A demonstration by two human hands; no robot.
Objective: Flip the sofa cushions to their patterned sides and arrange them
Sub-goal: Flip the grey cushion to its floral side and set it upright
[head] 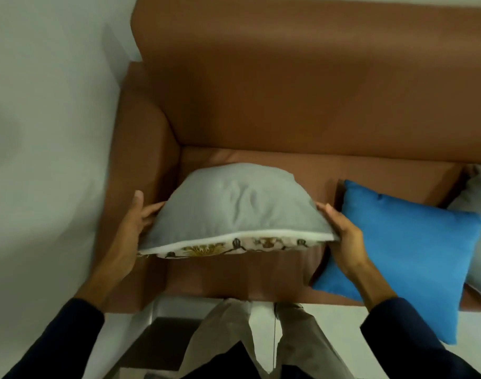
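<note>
1. Step in hand, as judged: flipping the first cushion. The grey cushion (233,206) is held off the seat of the brown sofa (288,91), at the sofa's armrest end, plain side facing up.
2. Left hand (136,222) clasps the cushion's left edge, fingers tucked against the fabric, thumb raised. Right hand (343,236) pinches the right corner, fingers on top, thumb not visible.
3. Look of the cushion: soft, domed, creased across the grey face; white piping along the near seam; below it a strip of cream print with gold and dark motifs shows, so the patterned side faces down.
4. Next move likely calls for rolling the cushion over between both hands so the print comes up, then setting it against the sofa back.
5. Blue cushion (403,255) lies on the sofa seat just right of the held one, overhanging the front edge; no pattern visible on it. Another pale cushion (479,192) sits further right, mostly cut off.
</note>
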